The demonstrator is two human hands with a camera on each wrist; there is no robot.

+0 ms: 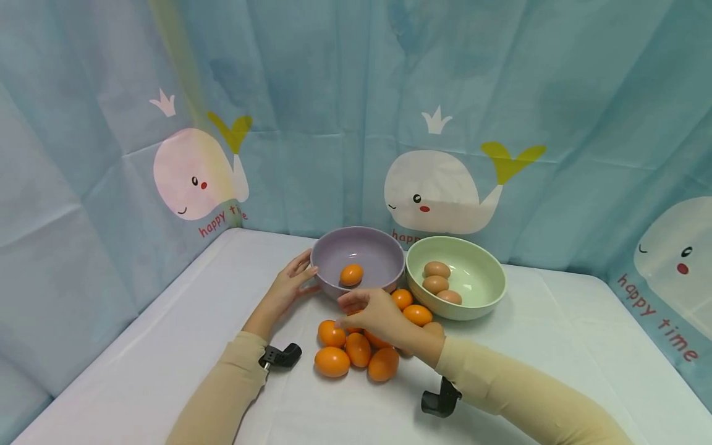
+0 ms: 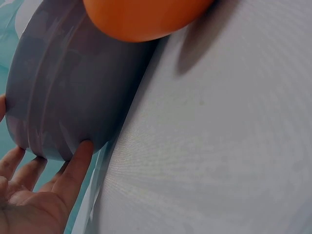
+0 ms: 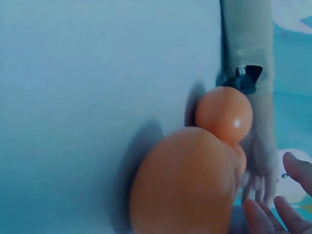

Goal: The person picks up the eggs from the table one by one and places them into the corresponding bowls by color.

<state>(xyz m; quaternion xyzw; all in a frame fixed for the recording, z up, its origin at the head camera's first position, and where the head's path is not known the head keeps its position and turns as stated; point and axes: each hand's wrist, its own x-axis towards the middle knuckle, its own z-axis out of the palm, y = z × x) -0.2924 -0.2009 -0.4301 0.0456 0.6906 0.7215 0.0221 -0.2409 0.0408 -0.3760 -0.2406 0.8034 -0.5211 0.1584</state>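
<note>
- A white cloth-covered table (image 1: 556, 346) lies beneath everything; its flat top could let a nudged egg roll off.
- A round, glossy purple bowl (image 1: 381, 254) stands on it, at twelve o'clock from the right hand (image 1: 381, 315).
- A round, pale-green bowl (image 1: 475, 278) sits just beside it at three o'clock; too hard a push from nine o'clock could knock the two together.
- The left hand (image 1: 288, 281) rests spread fingers against the purple bowl's outer wall at nine o'clock, touching without clasping; slack contact might let it slide.
- The right hand hovers, released, thumb and fingers parted with nothing visible between; a dipping wrist could bump the loose brown egg (image 1: 434, 330) there.
- Smooth orange eggs (image 1: 332, 362) crowd at six o'clock from the purple bowl; lifting one may scatter its neighbours.
- One orange egg lies inside the purple bowl; three brown eggs (image 1: 436, 285) lie toward the green bowl's eight o'clock.
</note>
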